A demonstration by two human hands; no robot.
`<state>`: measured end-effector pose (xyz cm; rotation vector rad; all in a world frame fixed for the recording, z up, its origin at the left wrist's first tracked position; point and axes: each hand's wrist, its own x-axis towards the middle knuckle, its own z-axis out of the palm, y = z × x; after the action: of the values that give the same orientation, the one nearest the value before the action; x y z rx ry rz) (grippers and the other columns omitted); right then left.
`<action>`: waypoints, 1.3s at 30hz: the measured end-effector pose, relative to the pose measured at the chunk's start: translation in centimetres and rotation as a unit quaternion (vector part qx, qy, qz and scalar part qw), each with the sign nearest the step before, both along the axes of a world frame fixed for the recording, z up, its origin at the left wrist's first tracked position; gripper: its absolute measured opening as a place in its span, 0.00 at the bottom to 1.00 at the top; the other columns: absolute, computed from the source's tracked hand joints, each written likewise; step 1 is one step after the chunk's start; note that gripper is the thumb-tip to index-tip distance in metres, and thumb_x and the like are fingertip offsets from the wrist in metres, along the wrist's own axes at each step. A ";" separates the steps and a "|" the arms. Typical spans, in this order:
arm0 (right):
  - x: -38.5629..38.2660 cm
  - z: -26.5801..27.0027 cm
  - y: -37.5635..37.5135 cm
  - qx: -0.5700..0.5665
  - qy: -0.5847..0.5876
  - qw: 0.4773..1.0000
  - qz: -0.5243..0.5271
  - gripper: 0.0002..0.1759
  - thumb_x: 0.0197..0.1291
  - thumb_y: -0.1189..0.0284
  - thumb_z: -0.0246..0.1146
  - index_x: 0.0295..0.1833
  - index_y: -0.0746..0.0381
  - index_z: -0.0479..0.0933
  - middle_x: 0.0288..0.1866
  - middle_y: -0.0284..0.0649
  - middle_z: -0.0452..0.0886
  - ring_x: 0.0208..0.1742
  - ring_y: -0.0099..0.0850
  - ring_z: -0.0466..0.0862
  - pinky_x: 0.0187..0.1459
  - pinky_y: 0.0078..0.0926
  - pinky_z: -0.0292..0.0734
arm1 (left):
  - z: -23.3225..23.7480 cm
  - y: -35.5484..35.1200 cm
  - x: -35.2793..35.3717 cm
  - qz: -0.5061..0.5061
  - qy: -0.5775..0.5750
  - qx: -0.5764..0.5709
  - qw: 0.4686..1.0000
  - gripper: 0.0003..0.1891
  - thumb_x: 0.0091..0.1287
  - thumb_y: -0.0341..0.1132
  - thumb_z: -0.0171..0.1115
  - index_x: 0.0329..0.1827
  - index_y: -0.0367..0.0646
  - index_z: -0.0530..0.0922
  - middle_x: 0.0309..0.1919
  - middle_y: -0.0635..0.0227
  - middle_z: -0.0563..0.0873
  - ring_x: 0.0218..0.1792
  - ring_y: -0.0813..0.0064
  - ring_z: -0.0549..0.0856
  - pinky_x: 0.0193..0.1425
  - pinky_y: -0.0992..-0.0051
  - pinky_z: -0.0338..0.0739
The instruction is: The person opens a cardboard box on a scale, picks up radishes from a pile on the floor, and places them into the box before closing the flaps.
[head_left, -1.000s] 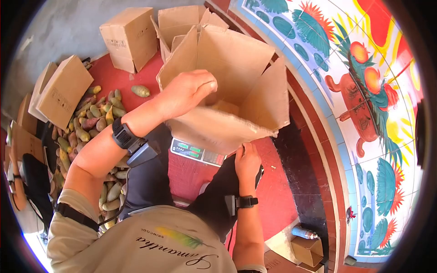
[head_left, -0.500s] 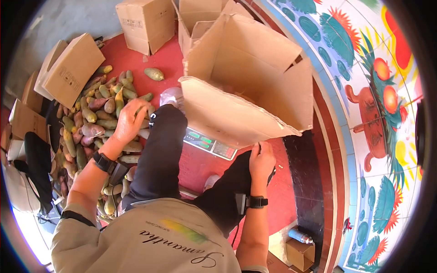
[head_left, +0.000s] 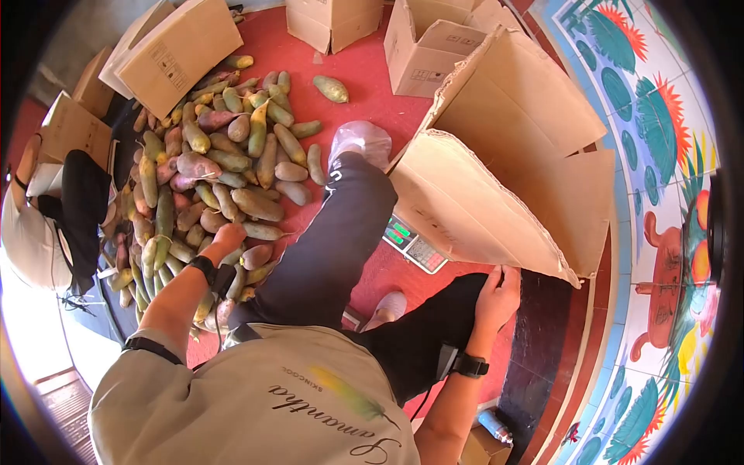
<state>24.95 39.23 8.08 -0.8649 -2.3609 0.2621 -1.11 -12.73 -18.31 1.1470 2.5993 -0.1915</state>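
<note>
Standing wide open: a large carton (head_left: pixel 480 198). Left of the carton, on the red floor (head_left: pixel 353 81): a heap of tubers (head_left: pixel 225 160). Partly beneath its near side: a scale (head_left: pixel 418 252). At its near edge: right hand (head_left: pixel 497 301), narrow, grip unclear. Left of it, into the heap: left hand (head_left: pixel 228 237), hold hidden. Probably selecting; any lift calling for snug fingers.

we see a red floor (head_left: pixel 368 85) with a heap of tubers (head_left: pixel 232 155), green, brown and pinkish, spread across it. one lone tuber (head_left: pixel 332 89) lies apart from the heap. near the top we find a closed carton (head_left: pixel 333 23) and, beside it, an open carton (head_left: pixel 425 62). a scale (head_left: pixel 415 245) sits partly hidden under a big open box (head_left: pixel 473 201). we also see a plastic-covered foot (head_left: pixel 363 142) and another foot (head_left: pixel 390 307) resting on the red.
</note>
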 end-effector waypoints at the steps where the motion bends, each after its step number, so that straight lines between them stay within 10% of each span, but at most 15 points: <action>1: 0.0 0.1 -0.1 -0.002 -0.002 1.000 0.003 0.07 0.60 0.75 0.60 0.41 0.66 0.77 0.38 0.47 0.80 0.38 0.46 0.81 0.40 0.37 0.76 | 0.1 -0.3 0.8 0.004 0.013 -0.078 0.997 0.08 0.58 0.30 0.54 0.34 0.43 0.82 0.38 0.58 0.83 0.42 0.57 0.83 0.45 0.62 0.80; 6: 0.0 0.0 0.0 -0.022 -0.019 1.000 0.000 0.08 0.61 0.74 0.59 0.42 0.68 0.77 0.39 0.49 0.80 0.39 0.47 0.81 0.41 0.37 0.75 | 1.6 -0.7 3.9 0.418 -0.131 0.132 0.889 0.17 0.64 0.43 0.54 0.46 0.39 0.77 0.45 0.48 0.83 0.49 0.49 0.81 0.54 0.57 0.75; 13: 0.1 -0.9 0.7 0.014 -0.020 1.000 0.015 0.08 0.61 0.74 0.58 0.42 0.68 0.77 0.39 0.49 0.80 0.39 0.47 0.80 0.41 0.37 0.75 | -3.4 -2.4 0.2 0.597 -0.170 0.176 0.764 0.21 0.63 0.46 0.57 0.54 0.44 0.71 0.46 0.48 0.82 0.47 0.50 0.82 0.49 0.55 0.76; 15: 0.1 -0.9 0.8 0.036 -0.020 0.999 0.017 0.08 0.61 0.74 0.58 0.42 0.67 0.77 0.39 0.49 0.80 0.39 0.47 0.80 0.41 0.37 0.75 | 0.7 0.4 -0.1 0.673 -0.352 0.299 0.578 0.21 0.63 0.46 0.57 0.55 0.45 0.69 0.46 0.54 0.83 0.47 0.51 0.83 0.42 0.54 0.77; 18: 0.0 -0.3 0.3 -0.004 -0.045 0.999 0.003 0.07 0.61 0.74 0.58 0.42 0.66 0.77 0.38 0.48 0.80 0.39 0.46 0.80 0.40 0.37 0.75 | -1.1 0.5 -1.0 0.665 -0.416 0.343 0.517 0.14 0.65 0.43 0.55 0.48 0.45 0.71 0.41 0.56 0.84 0.45 0.53 0.84 0.39 0.55 0.78; 21: -0.1 -0.1 0.1 -0.008 -0.048 0.999 -0.002 0.07 0.61 0.74 0.58 0.42 0.66 0.76 0.37 0.48 0.80 0.38 0.47 0.80 0.40 0.37 0.75 | -7.2 -3.4 -3.1 0.624 -0.424 0.315 0.576 0.08 0.66 0.40 0.52 0.41 0.46 0.74 0.37 0.58 0.84 0.42 0.56 0.85 0.36 0.56 0.78; 23: -0.1 -0.1 0.2 -0.013 -0.050 0.999 -0.001 0.06 0.61 0.74 0.58 0.41 0.66 0.76 0.37 0.49 0.80 0.39 0.48 0.80 0.40 0.37 0.75 | -19.5 -11.9 -7.1 0.271 -0.312 0.230 0.881 0.07 0.67 0.38 0.50 0.36 0.47 0.75 0.34 0.59 0.85 0.41 0.57 0.86 0.34 0.56 0.79; 25: -0.2 0.0 0.2 -0.007 -0.045 0.999 0.001 0.06 0.61 0.75 0.58 0.40 0.67 0.76 0.38 0.49 0.80 0.39 0.48 0.80 0.41 0.38 0.75 | -10.0 -6.9 -5.4 0.567 -0.434 0.320 0.622 0.07 0.65 0.36 0.52 0.33 0.46 0.75 0.28 0.63 0.81 0.36 0.62 0.85 0.34 0.60 0.79; 27: -0.4 0.1 0.1 -0.003 -0.039 0.999 0.005 0.06 0.60 0.75 0.58 0.40 0.67 0.76 0.38 0.50 0.79 0.39 0.49 0.80 0.41 0.39 0.75 | -1.5 -3.6 -4.0 0.639 -0.474 0.364 0.485 0.06 0.64 0.35 0.53 0.31 0.45 0.75 0.22 0.67 0.78 0.32 0.68 0.84 0.34 0.63 0.78; 30: -0.5 0.2 -0.1 -0.009 -0.029 0.999 0.012 0.06 0.60 0.75 0.58 0.40 0.67 0.76 0.38 0.50 0.79 0.39 0.49 0.80 0.41 0.39 0.75 | 7.7 -0.1 -2.3 0.521 -0.420 0.482 0.565 0.07 0.65 0.34 0.53 0.29 0.45 0.74 0.21 0.68 0.76 0.29 0.72 0.82 0.33 0.69 0.76; 35: -0.6 0.2 -0.1 0.013 -0.007 1.000 0.017 0.06 0.59 0.75 0.59 0.38 0.66 0.77 0.35 0.49 0.79 0.37 0.48 0.80 0.39 0.40 0.75 | 15.5 1.7 -3.9 0.555 -0.322 0.549 0.535 0.06 0.64 0.33 0.52 0.30 0.44 0.74 0.21 0.71 0.75 0.24 0.75 0.76 0.33 0.76 0.71; 39: 0.3 -0.5 0.6 0.021 -0.020 1.000 0.002 0.06 0.59 0.75 0.59 0.38 0.66 0.76 0.36 0.48 0.79 0.38 0.47 0.80 0.40 0.39 0.75 | 22.5 6.5 -4.9 0.359 -0.325 0.654 0.581 0.07 0.65 0.32 0.51 0.29 0.44 0.73 0.21 0.73 0.74 0.25 0.77 0.73 0.33 0.75 0.71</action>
<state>25.24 39.81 7.59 -0.8533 -2.3961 0.1972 -6.01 -6.26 4.22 0.0727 1.9139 2.1198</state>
